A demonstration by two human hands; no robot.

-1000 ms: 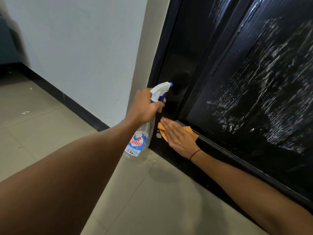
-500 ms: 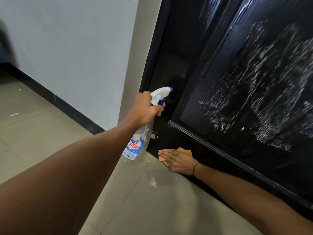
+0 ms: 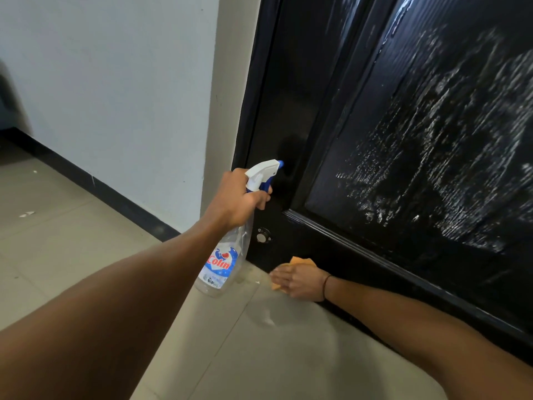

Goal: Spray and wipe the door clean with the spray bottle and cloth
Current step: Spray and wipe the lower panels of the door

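The left hand [image 3: 238,197] gripped the neck of the spray bottle [image 3: 223,255], fingers curled round the blue trigger, the white nozzle aimed toward 1 o'clock at the black door [image 3: 331,111]. The clear bottle hung tilted below the fist, its red and blue label facing the camera. At 5 o'clock from the bottle, the right hand [image 3: 300,282] lay flat with straight fingers pressing the orange cloth [image 3: 298,261] against the door's bottom edge where it met the tiled floor [image 3: 72,241]. A small round metal fitting [image 3: 262,237] sat on the door between bottle and cloth. Streaky white smears [image 3: 447,157] covered the door's recessed panel at 2 o'clock. The left forearm crossed the lower frame, hiding part of the floor. A pale wall [image 3: 115,82] with dark skirting [image 3: 101,189] stood at 10 o'clock.
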